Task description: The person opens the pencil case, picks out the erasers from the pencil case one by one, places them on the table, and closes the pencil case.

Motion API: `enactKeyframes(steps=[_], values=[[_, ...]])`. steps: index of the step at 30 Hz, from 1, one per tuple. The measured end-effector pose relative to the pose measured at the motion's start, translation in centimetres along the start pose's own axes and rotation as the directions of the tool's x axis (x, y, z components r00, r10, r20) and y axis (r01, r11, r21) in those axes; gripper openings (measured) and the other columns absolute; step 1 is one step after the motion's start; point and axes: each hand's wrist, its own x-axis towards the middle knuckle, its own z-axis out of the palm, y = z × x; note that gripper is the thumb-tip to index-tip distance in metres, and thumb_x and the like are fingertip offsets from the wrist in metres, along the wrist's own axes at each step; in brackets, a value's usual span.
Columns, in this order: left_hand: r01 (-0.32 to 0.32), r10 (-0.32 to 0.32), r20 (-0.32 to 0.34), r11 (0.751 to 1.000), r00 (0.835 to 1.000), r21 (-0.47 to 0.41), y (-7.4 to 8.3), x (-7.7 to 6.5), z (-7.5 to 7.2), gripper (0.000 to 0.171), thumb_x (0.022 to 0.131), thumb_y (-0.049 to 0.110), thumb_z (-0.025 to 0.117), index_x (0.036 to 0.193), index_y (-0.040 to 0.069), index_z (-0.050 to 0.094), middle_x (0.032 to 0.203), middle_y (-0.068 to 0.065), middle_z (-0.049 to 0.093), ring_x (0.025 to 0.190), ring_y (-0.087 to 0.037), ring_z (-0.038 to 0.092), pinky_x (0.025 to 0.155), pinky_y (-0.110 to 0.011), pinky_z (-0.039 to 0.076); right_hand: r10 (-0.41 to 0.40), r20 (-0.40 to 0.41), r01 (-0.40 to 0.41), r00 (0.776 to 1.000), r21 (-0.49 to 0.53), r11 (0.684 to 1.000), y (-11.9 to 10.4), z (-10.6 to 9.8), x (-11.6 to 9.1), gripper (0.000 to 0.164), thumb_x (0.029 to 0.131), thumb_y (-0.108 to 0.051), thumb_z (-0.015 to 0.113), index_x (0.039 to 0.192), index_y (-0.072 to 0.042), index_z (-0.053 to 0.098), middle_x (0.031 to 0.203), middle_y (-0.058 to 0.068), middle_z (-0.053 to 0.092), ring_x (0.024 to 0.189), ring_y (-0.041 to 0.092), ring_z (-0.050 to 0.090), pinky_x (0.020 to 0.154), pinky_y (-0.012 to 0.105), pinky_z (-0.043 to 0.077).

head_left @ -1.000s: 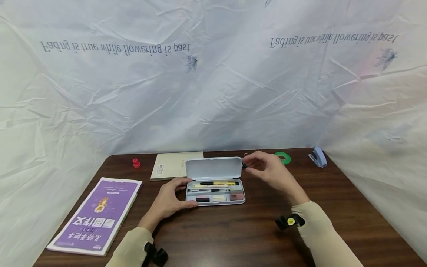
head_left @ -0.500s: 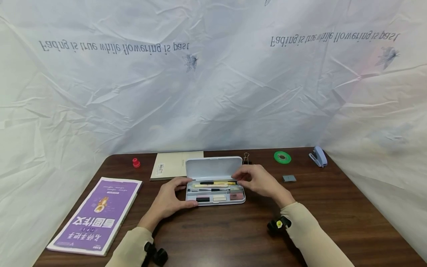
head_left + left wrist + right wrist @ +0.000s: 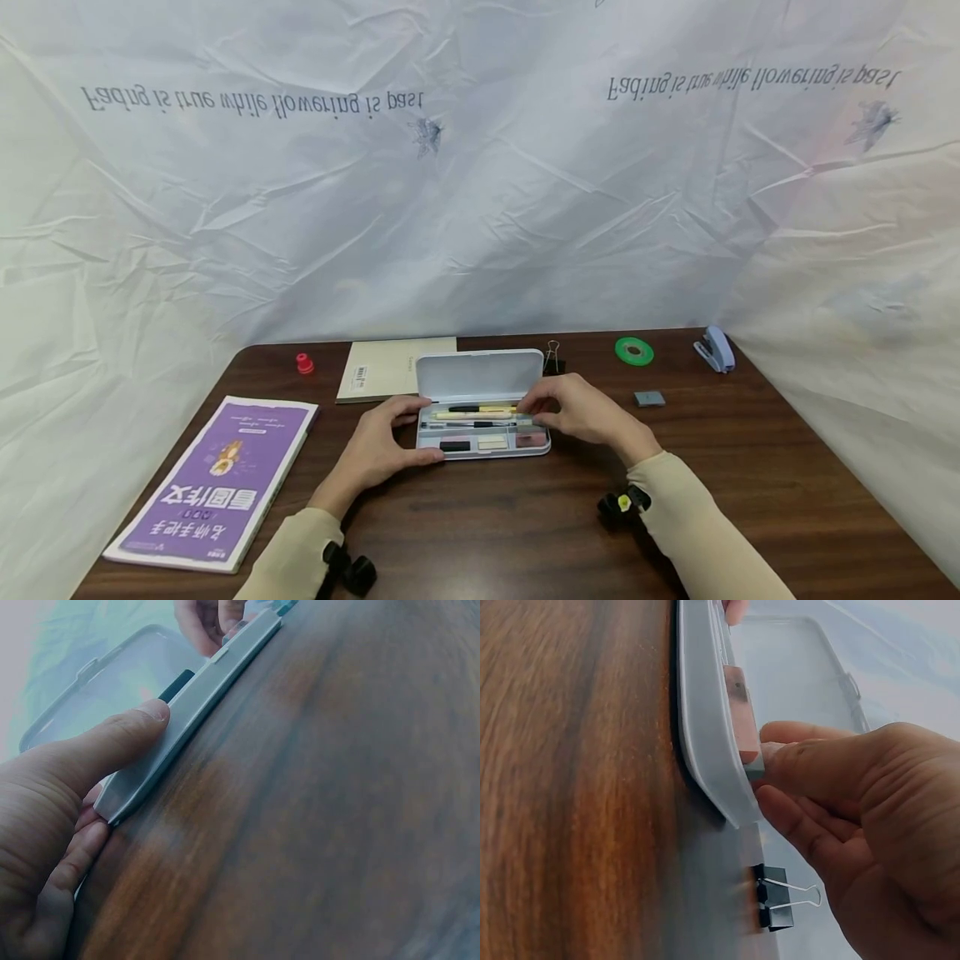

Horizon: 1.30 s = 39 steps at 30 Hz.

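Observation:
A pale pencil case [image 3: 480, 454] lies on the table with its lid [image 3: 480, 375] raised. Inside are a yellow-and-black pen [image 3: 483, 408], other pens, a black-sleeved eraser [image 3: 454, 446], a white block [image 3: 492, 442] and a pinkish block [image 3: 740, 712]. My left hand [image 3: 378, 442] grips the case's left end, thumb on the front wall [image 3: 176, 731]. With bent fingers, my right hand [image 3: 581, 408] reaches into the right end. Its thumb touches a small grey-green piece [image 3: 754, 766] beside the pinkish block; its fingertips are partly hidden, so a pinch cannot be confirmed.
Behind the case are a cream notebook [image 3: 382, 367] and a black binder clip [image 3: 776, 898]. To the right lie a small grey box [image 3: 649, 399], a green tape roll [image 3: 634, 351] and a blue stapler [image 3: 717, 350]. A purple book [image 3: 217, 483] and red stamp-like piece [image 3: 304, 363] are left.
My right hand has moved left and down from beside the raised lid into the case's right end, uncovering the binder clip and grey box. My left hand has kept its grip.

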Motion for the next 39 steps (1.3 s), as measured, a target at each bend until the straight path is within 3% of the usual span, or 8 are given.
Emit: enactKeyframes(steps=[13,21,31,39], values=[[0.001,-0.001,0.006,1.0,1.0,0.005,0.3,0.0,0.0,0.085,0.075,0.044,0.106,0.147,0.018,0.071,0.151,-0.004,0.067,0.133,-0.027,0.071,0.114,-0.047,0.059,-0.015,0.065,0.019,0.998,-0.066,0.998,-1.1,-0.6,0.9,0.022,0.101,0.002,0.079,0.114,-0.013,0.088,0.112,0.0,0.082,0.101,0.014,0.077,0.084,0.03,0.066],[0.005,-0.005,0.0,1.0,1.0,0.003,0.3,0.0,-0.1,0.084,0.075,0.043,0.106,0.147,0.017,0.071,0.151,-0.004,0.067,0.132,-0.027,0.071,0.114,-0.047,0.06,-0.005,0.135,0.012,0.991,-0.049,0.999,-1.8,-0.4,1.2,0.028,0.106,0.004,0.07,0.124,-0.013,0.084,0.119,0.001,0.08,0.099,0.009,0.072,0.082,0.03,0.063],[0.01,-0.01,0.001,1.0,1.0,-0.002,0.2,0.0,0.0,0.084,0.075,0.044,0.107,0.147,0.018,0.071,0.151,-0.004,0.067,0.132,-0.027,0.07,0.114,-0.047,0.059,0.032,0.102,-0.029,0.994,-0.03,0.999,-1.5,-0.4,1.0,0.022,0.102,0.0,0.079,0.115,-0.017,0.082,0.106,-0.004,0.077,0.09,0.004,0.069,0.08,0.029,0.063],[0.006,-0.006,0.001,1.0,1.0,0.002,0.1,0.0,0.0,0.085,0.074,0.045,0.106,0.147,0.018,0.071,0.151,-0.004,0.067,0.132,-0.027,0.07,0.114,-0.048,0.059,0.039,-0.032,-0.039,0.999,-0.004,0.999,-1.1,-0.3,0.9,0.023,0.099,-0.001,0.078,0.111,-0.021,0.079,0.1,-0.01,0.073,0.087,0.007,0.066,0.079,0.03,0.062]])
